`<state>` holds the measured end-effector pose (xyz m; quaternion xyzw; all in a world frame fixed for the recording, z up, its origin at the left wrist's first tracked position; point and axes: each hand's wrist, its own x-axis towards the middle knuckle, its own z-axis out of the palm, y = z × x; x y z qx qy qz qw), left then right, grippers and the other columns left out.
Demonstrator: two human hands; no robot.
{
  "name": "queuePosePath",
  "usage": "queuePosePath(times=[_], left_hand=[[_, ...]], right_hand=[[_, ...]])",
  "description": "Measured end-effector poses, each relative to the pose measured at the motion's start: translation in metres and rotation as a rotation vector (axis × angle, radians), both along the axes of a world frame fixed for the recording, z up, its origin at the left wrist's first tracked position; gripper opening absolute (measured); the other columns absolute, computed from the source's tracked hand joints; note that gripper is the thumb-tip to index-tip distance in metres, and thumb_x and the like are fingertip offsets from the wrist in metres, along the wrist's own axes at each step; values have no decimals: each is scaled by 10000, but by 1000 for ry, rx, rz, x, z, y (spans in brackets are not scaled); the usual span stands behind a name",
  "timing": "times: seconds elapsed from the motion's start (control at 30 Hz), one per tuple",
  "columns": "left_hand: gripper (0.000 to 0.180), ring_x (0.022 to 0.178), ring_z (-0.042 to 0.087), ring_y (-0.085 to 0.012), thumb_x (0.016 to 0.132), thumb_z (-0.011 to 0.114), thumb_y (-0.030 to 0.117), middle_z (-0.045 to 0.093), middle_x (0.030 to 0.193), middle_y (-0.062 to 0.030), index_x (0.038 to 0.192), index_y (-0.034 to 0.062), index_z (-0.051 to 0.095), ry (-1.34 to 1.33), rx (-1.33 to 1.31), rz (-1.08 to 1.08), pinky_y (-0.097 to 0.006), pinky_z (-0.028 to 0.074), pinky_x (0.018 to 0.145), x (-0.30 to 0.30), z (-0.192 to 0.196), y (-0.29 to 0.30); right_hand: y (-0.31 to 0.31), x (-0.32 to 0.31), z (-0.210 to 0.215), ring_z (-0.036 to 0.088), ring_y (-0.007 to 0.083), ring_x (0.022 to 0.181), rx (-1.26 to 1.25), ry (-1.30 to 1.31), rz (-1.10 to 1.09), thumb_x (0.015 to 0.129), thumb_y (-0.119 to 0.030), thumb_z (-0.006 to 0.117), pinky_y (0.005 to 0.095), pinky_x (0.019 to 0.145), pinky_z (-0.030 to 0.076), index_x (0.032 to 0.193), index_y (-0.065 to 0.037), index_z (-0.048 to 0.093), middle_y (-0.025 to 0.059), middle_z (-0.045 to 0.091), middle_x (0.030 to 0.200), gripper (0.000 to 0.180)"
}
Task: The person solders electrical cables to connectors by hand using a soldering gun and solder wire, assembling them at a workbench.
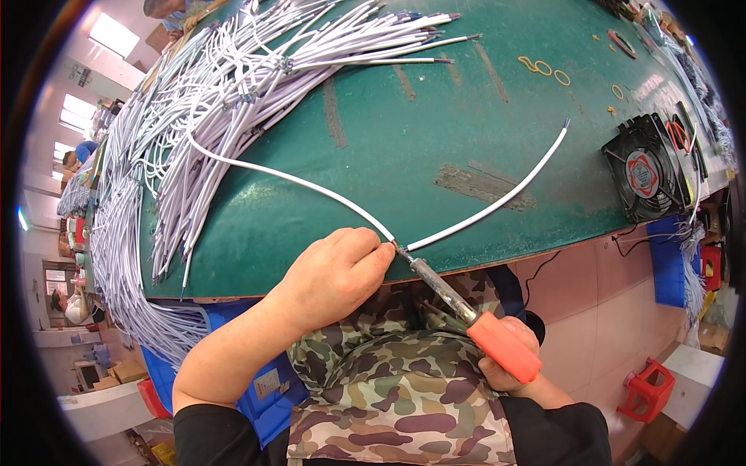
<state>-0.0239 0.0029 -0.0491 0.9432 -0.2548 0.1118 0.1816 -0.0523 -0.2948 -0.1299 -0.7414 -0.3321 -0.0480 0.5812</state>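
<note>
While the left hand [338,272] pinches two white cables [482,210], the soldering iron [466,314] touches them.

Two hands worked: the left hand [334,272] and right hand [509,357]. There was one soldering iron [474,318], one black fan [643,169], one red stool [649,388], and white cables [233,85] (too many to count).

Two thin white cables meet at the green counter's near edge. The left cable [287,177] curves up-left toward a heap of others; the right cable [497,200] arcs up-right, ending in a dark tip. The soldering iron [466,311], orange-handled with a grey metal shaft, slants up-left, its tip touching their junction.
</note>
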Motion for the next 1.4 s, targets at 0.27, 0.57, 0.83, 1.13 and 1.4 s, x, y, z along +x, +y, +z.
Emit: queuePosePath(times=[0.27, 0.57, 0.83, 1.13, 1.4], left_hand=[[294, 726, 589, -254, 670, 665, -41, 568, 825, -82, 958, 8, 628, -4, 9, -9, -357, 503, 614, 1, 0, 1], [293, 725, 589, -257, 678, 667, -37, 571, 825, -86, 965, 7, 625, 4, 28, -20, -357, 504, 611, 2, 2, 1], [292, 713, 589, -264, 676, 668, -46, 574, 814, -89, 958, 10, 620, 9, 21, -9, -368, 508, 593, 1, 1, 0], [273, 705, 589, -268, 689, 669, -47, 576, 808, -90, 951, 11, 624, -6, 10, -27, -361, 509, 594, 2, 5, -2], [247, 713, 588, -267, 691, 679, -35, 574, 807, -89, 927, 20, 635, 13, 83, -10, -369, 505, 610, 2, 12, -10]], right_hand=[[-3, 4, 11, 556, 232, 580, -22, -72, 3, 887, -283, 612, 332, 526, 417, 800, -53, 604, 49, 576, 712, 245], [-1, 5, 15, 561, 231, 568, 12, -130, -41, 901, -264, 593, 336, 523, 430, 802, -45, 608, 42, 577, 698, 241], [-17, 8, -1, 667, 302, 727, 63, -210, 78, 852, -259, 710, 375, 587, 508, 1306, 39, 415, 171, 636, 1039, 618], [-21, 5, -3, 668, 312, 749, 49, -255, 16, 853, -293, 713, 377, 601, 511, 1304, 45, 408, 151, 641, 1020, 640], [-23, 9, -1, 665, 297, 715, 124, -220, 21, 838, -281, 731, 350, 598, 512, 1243, 37, 442, 172, 662, 917, 590]])
